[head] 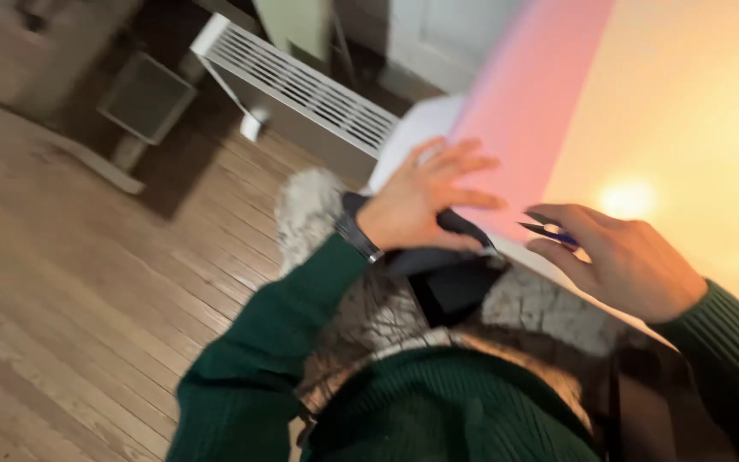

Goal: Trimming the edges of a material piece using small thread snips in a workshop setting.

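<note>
My left hand (425, 201) lies flat, fingers spread, on a dark fabric piece (446, 274) that rests on my lap at the edge of a pink and yellow lit table (643, 103). My right hand (622, 261) holds a small dark blue snipper or pen-like tool (547, 229) between thumb and fingers, its tip pointing left toward the left hand. Both arms wear dark green knit sleeves, and a watch band sits on the left wrist. The frame is blurred by motion.
A white panel heater (301, 85) stands on the wooden floor (87, 282) beyond my knees. A furry grey slipper or cushion (305, 214) lies by the left arm. A patterned grey cloth (378, 321) covers my lap. A dark box (143, 98) sits at the far left.
</note>
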